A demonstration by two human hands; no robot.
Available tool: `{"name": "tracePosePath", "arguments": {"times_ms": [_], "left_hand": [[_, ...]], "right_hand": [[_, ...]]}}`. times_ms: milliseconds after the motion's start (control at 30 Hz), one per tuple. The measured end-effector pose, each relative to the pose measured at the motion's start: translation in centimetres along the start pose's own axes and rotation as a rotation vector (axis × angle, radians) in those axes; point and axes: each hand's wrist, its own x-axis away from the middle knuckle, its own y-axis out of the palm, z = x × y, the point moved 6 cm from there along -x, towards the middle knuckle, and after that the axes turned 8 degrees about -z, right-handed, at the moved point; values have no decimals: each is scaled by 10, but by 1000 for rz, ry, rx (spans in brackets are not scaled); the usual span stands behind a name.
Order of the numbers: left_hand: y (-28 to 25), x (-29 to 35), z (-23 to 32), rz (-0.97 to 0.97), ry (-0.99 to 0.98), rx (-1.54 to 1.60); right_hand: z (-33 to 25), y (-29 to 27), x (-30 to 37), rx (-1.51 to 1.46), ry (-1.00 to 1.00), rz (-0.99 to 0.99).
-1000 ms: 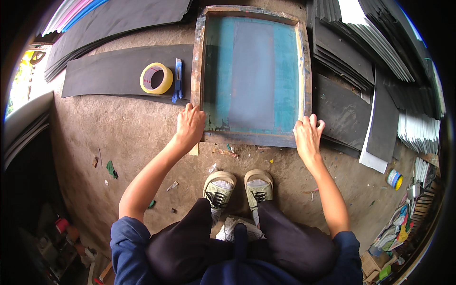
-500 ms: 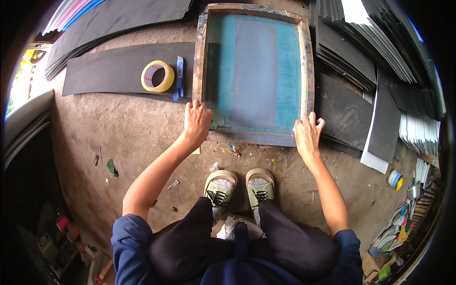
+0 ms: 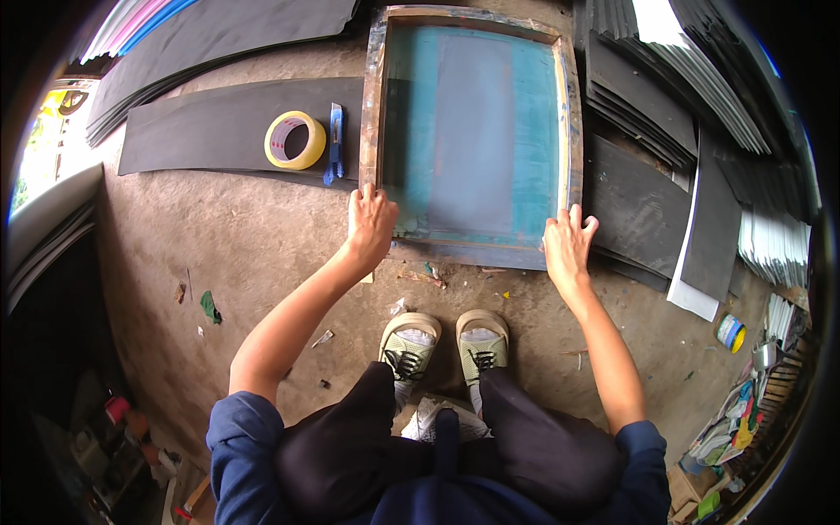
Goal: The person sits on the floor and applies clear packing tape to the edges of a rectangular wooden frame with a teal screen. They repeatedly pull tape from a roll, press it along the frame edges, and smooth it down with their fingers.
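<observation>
A wooden-framed printing screen (image 3: 541,255) with teal mesh and a greyish middle band lies before me, its near edge toward my feet. My left hand (image 3: 373,224) is closed round the frame's near left corner. At the near right corner, my right hand (image 3: 569,249) grips the frame, its fingers curled over the side. Left of the frame, a roll of yellowish tape (image 3: 306,159) and a blue utility knife (image 3: 334,144) rest on a long black sheet (image 3: 197,131). What lies beneath the screen is mostly hidden.
Stacks of black sheets (image 3: 643,101) stand to the right, with white-edged sheets (image 3: 773,245) beyond. More black sheets (image 3: 227,39) lie at the far left. A small blue and yellow tub (image 3: 731,333) sits on the floor at right. Scraps litter the concrete floor (image 3: 236,254) near my shoes (image 3: 409,344).
The view has shifted slightly, so everything sits a little farther right. Both hands keep their grip on the frame, and nothing else has visibly moved.
</observation>
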Motion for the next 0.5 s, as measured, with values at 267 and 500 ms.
{"name": "tracePosePath", "arguments": {"times_ms": [267, 500], "left_hand": [[4, -3, 3, -16, -32, -59], [15, -14, 8, -124, -101, -138]], "right_hand": [[0, 2, 0, 21, -5, 6], [-6, 12, -5, 210, -11, 13]]}}
